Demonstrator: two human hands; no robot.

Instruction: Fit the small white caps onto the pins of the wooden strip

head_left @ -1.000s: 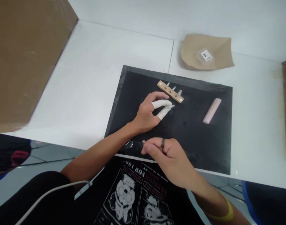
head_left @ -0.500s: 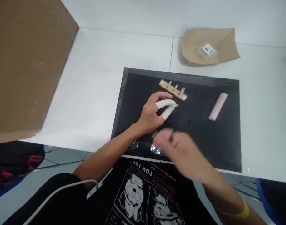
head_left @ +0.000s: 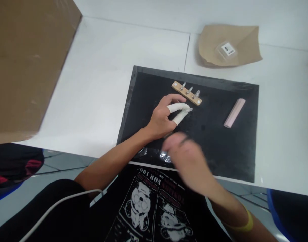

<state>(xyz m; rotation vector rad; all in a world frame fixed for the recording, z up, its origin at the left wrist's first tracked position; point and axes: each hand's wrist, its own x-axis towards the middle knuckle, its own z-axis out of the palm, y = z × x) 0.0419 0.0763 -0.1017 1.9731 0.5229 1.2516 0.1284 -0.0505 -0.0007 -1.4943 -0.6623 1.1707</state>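
at the fingertips of the left hand (head_left: 162, 117), a small clear piece (head_left: 190, 109) is held. the thumb and forefinger, both sheathed in white finger covers (head_left: 177, 107), are pinched together on it. the long axis of the clear piece is directed outward from the fingertips to the right, tilted slightly toward the far side; its free end is left exposed.

on the near side of the left hand, close to the wrist, the right hand (head_left: 185, 153) is positioned over the black mat (head_left: 211, 144). its fingers are blurred and appear curled; whether anything is gripped cannot be told. from the right hand, the clear piece is located on the far side and slightly to the right of the fingertips. the piece is reached directly only by the left hand.

just beyond the left fingertips, a wooden strip (head_left: 186, 92) is laid with its long axis slanted from far left to near right. three clear tips (head_left: 190, 89) are carried on it, projecting away from the hand. whether the strip is touched by the left hand's other fingers cannot be told.

to the right of both hands, well apart, a pink bar (head_left: 234, 113) is laid on the mat, slanted from near left to far right.
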